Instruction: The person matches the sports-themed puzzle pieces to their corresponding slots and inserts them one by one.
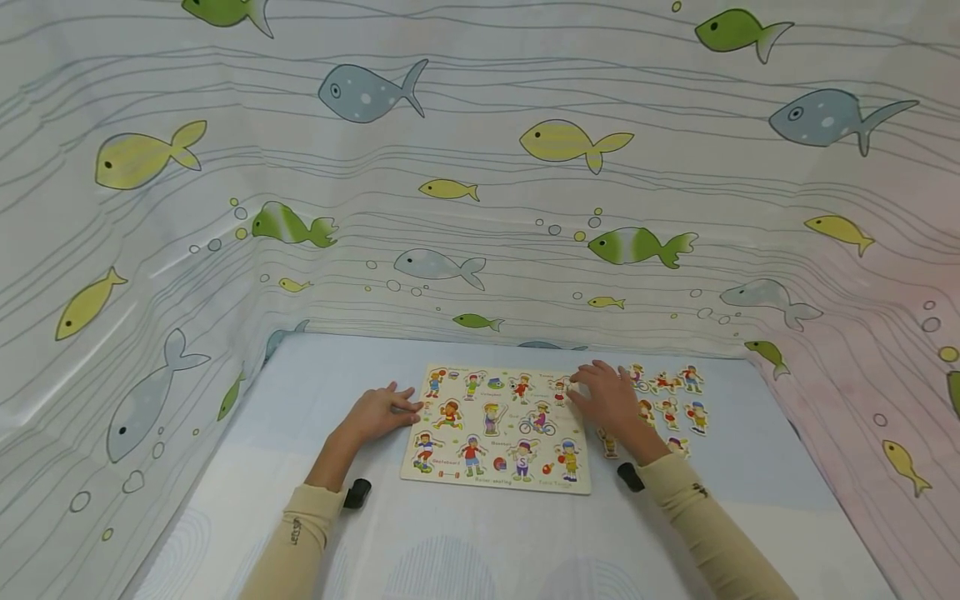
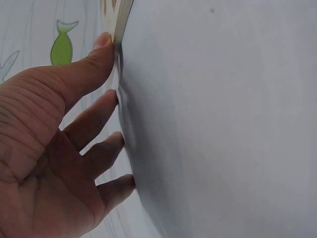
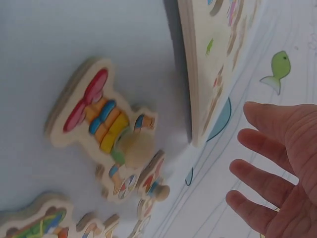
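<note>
A wooden puzzle board (image 1: 468, 427) with pictures of children playing sports lies flat on the table. At its left edge is my left hand (image 1: 378, 414); in the left wrist view the thumb (image 2: 103, 49) rests against the board's edge (image 2: 122, 22), while the other fingers spread toward the tabletop. My right hand (image 1: 609, 407) hovers over the board's upper right corner, fingers loosely bent with nothing between them in the right wrist view. Beside the board on the right lie several loose figure pieces (image 1: 698, 417). One close piece (image 3: 106, 111) carries a round wooden knob.
Light blue cloth (image 1: 750, 467) covers the table. A fish-patterned curtain (image 1: 495, 225) rises behind and along both sides. Small black objects sit by the left wrist (image 1: 359, 493) and the right wrist (image 1: 631, 477). The right forearm passes close to the loose pieces.
</note>
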{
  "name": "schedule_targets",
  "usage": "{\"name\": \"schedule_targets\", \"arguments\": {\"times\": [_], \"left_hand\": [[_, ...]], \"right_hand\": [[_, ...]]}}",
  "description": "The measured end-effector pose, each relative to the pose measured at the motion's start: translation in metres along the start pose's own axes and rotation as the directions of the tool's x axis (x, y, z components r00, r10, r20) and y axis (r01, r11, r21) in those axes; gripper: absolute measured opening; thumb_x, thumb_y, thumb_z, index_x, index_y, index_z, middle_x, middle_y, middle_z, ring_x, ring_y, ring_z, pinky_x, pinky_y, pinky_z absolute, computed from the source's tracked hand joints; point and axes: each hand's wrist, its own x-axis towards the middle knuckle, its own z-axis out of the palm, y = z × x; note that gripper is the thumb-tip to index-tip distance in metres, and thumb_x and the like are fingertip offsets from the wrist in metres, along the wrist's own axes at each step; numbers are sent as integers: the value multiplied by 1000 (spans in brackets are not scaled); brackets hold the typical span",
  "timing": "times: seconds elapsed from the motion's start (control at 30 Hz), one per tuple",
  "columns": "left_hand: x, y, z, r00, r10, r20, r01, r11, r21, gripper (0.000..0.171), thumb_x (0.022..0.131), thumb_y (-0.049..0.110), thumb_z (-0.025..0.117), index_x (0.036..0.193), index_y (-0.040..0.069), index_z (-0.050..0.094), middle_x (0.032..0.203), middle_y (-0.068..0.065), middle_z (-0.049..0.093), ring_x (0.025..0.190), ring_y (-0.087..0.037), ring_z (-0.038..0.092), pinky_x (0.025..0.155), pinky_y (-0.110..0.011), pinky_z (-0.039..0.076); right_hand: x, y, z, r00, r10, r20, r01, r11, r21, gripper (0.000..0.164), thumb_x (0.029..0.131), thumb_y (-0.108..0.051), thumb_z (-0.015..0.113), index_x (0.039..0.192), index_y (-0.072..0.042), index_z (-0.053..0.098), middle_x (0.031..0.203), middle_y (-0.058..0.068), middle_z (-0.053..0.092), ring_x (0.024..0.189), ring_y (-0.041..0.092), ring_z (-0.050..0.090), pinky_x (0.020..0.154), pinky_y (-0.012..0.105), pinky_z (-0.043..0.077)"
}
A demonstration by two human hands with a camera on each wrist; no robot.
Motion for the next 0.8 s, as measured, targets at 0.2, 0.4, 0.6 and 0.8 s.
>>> {"name": "schedule_targets", "arguments": {"times": [0.2,0.4,0.6,0.8], "left_hand": [[1,0,0,1000,-4,-2,4,1000,2,30,87,29,75,112,11,75,135,-15,57,135,-49,37,109,-63,28],[0,1,-1,1000,-2,5,2,1000,12,31,87,29,75,112,11,74,135,-16,57,134,-49,38,109,-64,28],[1,1,0,1000,-6,11,6,1000,2,32,87,29,75,114,11,74,135,-15,57,135,-48,37,110,-63,27],[0,2,-1,1000,11,10,-11,1000,11,33,88,30,74,114,10,73,135,-17,57,134,-49,37,109,-64,28]], "right_hand": [[-1,11,-5,1000,15,-5,-15,1000,3,30,91,-31,72,114,-12,72,129,12,63,132,38,45,105,71,27],[-1,18,-10,999,41,-17,-41,999,10,30,91,-31,73,113,-10,72,126,12,65,131,38,47,105,69,28],[-1,27,-11,998,58,-10,-58,998,37,30,92,-30,71,112,-9,72,125,12,66,130,40,46,104,67,30],[-1,39,-9,995,95,30,-97,992,85,32,93,-29,70,116,-7,70,127,14,64,133,41,43,106,70,24]]}}
